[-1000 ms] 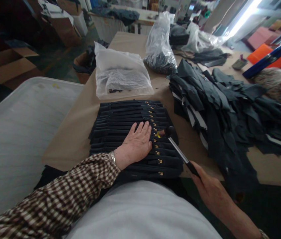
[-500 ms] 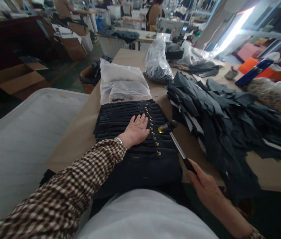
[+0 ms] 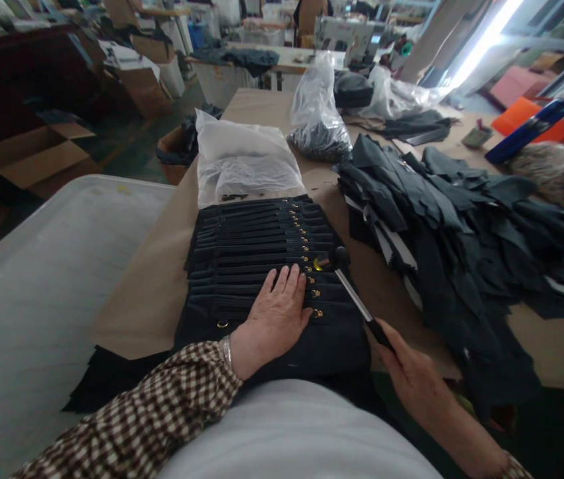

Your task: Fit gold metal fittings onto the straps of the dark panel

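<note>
My left hand (image 3: 275, 314) lies flat, fingers stretched out, on a stack of overlapping black fabric pieces (image 3: 242, 246) that carry a row of small gold fittings (image 3: 306, 263). My right hand (image 3: 409, 372) is closed round the black grip of a small hammer (image 3: 346, 286). The hammer's head hovers at the gold fittings, just right of my left fingertips. The stack rests on a brown table (image 3: 147, 286) directly in front of me.
A big heap of dark cut fabric (image 3: 461, 219) fills the table's right side. Clear plastic bags (image 3: 242, 159) lie behind the stack, another bag (image 3: 319, 110) farther back. A white bin (image 3: 37, 279) stands at my left. Cardboard boxes and a sewing machine lie beyond.
My left hand has slid nearer to me along the stack. The hammer head has come down closer to the fittings. The view has tipped down a little.
</note>
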Available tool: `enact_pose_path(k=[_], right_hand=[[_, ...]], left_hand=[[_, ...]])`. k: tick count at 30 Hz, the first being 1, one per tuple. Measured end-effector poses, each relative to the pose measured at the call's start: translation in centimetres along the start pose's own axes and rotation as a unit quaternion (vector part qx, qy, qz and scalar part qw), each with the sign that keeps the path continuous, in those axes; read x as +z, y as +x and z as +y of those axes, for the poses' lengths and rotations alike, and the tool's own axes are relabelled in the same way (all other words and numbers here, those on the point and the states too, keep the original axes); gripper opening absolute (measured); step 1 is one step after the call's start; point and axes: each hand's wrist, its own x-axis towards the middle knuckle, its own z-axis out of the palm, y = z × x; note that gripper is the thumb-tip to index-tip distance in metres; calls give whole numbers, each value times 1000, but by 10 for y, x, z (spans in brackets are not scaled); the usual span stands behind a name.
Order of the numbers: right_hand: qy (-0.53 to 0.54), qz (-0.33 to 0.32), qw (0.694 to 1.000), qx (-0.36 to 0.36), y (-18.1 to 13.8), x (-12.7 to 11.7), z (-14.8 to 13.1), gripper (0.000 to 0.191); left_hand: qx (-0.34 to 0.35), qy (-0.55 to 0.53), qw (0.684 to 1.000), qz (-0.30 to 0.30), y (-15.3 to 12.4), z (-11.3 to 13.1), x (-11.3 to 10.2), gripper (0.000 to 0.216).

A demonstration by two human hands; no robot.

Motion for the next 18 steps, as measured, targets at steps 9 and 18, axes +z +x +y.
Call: enact_pose_path(k=[9, 18], right_hand=[[-86, -36, 995, -38, 12, -6, -4, 39], [-94, -5, 993, -66, -12, -8, -2, 39]], left_hand=[[4, -4, 1000, -1, 1, 0, -3, 59], [3, -24, 1000, 12, 1, -2, 0, 58]])
